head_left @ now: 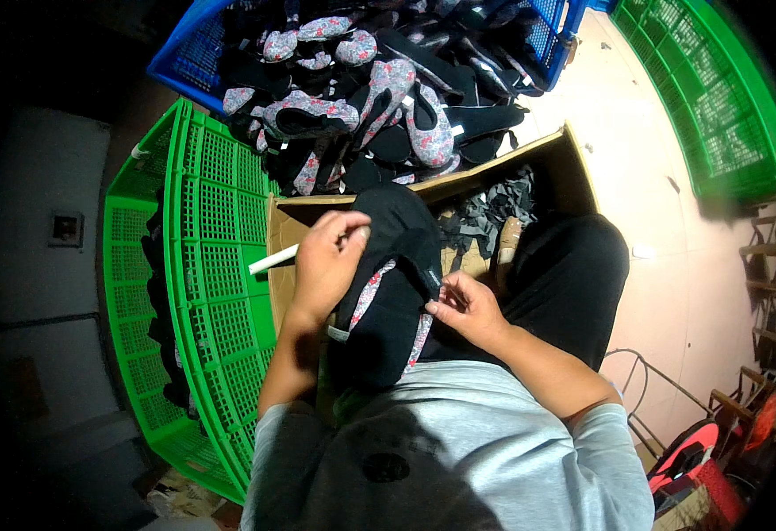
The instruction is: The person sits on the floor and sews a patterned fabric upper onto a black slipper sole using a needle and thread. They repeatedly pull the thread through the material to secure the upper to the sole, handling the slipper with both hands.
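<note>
This looks like a footwear workshop, judging by the sheer number of like goods around one seated worker. A great heap of soft shoes (423,133), black and floral-printed, is piled up at a blue plastic crate (187,64). A green mesh crate (195,186) stands close on the left and another green crate (698,111) on the right — bulk containers rather than household furniture. An open cardboard box (284,288) holds dark fabric scraps (490,212), like cutting waste, and a black-and-floral shoe piece (375,332) lies over the worker's lap.
</note>
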### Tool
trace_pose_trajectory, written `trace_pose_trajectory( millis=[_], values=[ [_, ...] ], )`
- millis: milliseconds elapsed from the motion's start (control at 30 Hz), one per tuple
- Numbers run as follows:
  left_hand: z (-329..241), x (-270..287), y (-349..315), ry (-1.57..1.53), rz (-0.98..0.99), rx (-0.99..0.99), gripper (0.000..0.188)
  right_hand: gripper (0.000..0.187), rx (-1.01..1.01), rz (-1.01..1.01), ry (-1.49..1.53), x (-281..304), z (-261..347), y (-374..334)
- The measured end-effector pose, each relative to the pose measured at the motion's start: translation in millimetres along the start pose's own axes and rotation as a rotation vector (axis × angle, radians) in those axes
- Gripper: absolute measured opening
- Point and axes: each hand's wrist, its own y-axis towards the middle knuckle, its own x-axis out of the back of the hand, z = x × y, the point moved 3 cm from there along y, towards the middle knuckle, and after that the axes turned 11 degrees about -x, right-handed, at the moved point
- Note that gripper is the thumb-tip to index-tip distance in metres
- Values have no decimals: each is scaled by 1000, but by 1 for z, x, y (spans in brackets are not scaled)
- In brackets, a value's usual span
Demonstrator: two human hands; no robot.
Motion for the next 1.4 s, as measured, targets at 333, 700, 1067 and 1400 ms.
trace_pose_trajectory(
  millis=[333, 700, 1067, 1400],
  values=[
    [29, -25, -33, -204, 220, 37, 14, 26, -94, 7, 61, 2, 0, 0],
    [7, -26, -42, -152, 105, -94, 20, 22, -218, 63, 167, -1, -1, 3],
    [-8, -17, -46, 85, -93, -224, 23, 23, -228, 77, 171, -2, -4, 5],
    [-6, -18, -48, 90, -118, -194, 25, 24, -181, 63, 159, -3, -5, 6]
  ],
)
